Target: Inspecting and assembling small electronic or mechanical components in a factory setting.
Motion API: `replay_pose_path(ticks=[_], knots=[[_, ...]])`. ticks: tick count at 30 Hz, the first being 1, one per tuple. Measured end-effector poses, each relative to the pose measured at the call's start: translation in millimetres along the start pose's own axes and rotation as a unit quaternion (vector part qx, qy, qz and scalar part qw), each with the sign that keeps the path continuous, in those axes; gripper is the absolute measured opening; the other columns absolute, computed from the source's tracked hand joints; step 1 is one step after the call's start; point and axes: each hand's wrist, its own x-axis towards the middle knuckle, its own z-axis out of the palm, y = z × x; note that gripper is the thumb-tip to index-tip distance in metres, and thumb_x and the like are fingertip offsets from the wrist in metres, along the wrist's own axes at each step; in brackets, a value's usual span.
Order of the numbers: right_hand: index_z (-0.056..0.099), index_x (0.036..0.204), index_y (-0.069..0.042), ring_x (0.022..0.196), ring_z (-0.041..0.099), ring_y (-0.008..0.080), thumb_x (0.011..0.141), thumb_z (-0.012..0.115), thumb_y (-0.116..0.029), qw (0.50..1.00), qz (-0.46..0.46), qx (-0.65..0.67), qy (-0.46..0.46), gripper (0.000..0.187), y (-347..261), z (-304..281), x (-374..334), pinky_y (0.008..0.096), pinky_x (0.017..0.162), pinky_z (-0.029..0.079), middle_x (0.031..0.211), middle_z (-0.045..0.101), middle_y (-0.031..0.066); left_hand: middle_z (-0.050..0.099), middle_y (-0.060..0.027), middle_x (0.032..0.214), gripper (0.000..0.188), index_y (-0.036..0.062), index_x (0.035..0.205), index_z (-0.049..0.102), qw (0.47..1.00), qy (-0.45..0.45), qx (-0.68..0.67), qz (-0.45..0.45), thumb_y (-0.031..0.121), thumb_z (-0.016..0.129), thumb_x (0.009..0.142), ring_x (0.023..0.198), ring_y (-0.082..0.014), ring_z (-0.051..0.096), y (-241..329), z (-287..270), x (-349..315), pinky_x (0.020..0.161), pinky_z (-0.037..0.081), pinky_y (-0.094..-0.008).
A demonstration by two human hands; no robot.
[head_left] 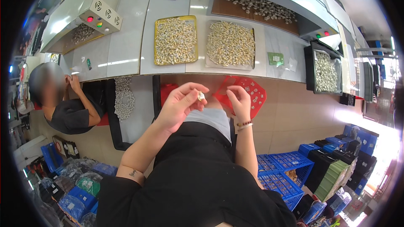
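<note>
1. Metal small part [201,96] sits pinched between thumb and fingertips of the left hand [179,105], raised over the lap
2. Right hand [239,101] curls loosely, holding nothing visible, just above the red tray [252,94]
3. Two trays [176,40] on the bench stay heaped with parts, so much appears left

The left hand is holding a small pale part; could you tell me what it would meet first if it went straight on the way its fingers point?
Probably the right hand: the left hand pinches the small pale part with fingertips aimed at it, across a small gap. Depth is uncertain.
</note>
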Motion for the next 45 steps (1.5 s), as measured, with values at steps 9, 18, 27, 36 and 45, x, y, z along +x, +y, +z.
replay_pose_path(ticks=[9,18,27,36,45], knots=[[0.058,0.1,-0.005,0.089,0.054,0.0316,0.071,0.06,-0.011,0.932,-0.169,-0.287,-0.142,0.03,33.3,122.0,186.7,0.0369,0.079,0.044,0.094,0.057,0.0153,0.053,-0.0039,0.073,0.029,0.0016,0.1,0.052,0.988,0.099,-0.048,0.11,0.027,0.04,0.093,0.065,-0.0109,0.052,43.7,-35.7,32.3,0.061,0.044,-0.0249],[0.056,0.082,-0.007,0.089,0.048,0.0305,0.071,0.06,-0.011,0.892,-0.221,-0.319,-0.232,0.012,31.8,163.4,255.4,0.038,0.076,0.044,0.086,0.051,0.0113,0.055,-0.0063,0.074,0.028,0.0011,0.101,0.051,0.95,0.233,-0.09,0.188,0.025,0.04,0.093,0.066,-0.0126,0.053,83.1,-42.2,68.5,0.061,0.045,-0.0253],[0.049,0.088,0.0,0.057,0.05,0.01,0.081,0.053,-0.003,0.918,0.072,0.246,-0.302,0.009,-159.9,117.6,198.2,0.0229,0.052,0.042,0.071,0.058,0.0092,0.058,-0.0085,0.083,0.03,-0.0013,0.108,0.049,0.977,0.106,-0.011,0.184,0.022,0.049,0.089,0.075,-0.0148,0.057,136.3,-32.6,91.2,0.069,0.047,-0.0278],[0.055,0.091,0.001,0.062,0.06,0.0136,0.08,0.057,-0.003,0.854,0.081,0.41,-0.309,0.013,-233.3,84.9,176.5,0.0216,0.05,0.047,0.072,0.061,0.0116,0.058,-0.0077,0.081,0.034,-0.0003,0.1,0.049,0.987,-0.019,0.043,0.152,0.029,0.056,0.084,0.075,-0.0145,0.058,168.6,-17.9,115.3,0.067,0.047,-0.027],[0.055,0.092,0.001,0.062,0.059,0.0141,0.08,0.059,-0.005,0.824,0.084,0.462,-0.317,0.014,-236.6,87.2,174.2,0.0222,0.049,0.048,0.073,0.061,0.0123,0.057,-0.0086,0.089,0.031,0.0013,0.104,0.048,0.988,-0.045,-0.002,0.147,0.027,0.052,0.087,0.074,-0.016,0.059,175.5,-12.6,120.8,0.065,0.048,-0.0281]])
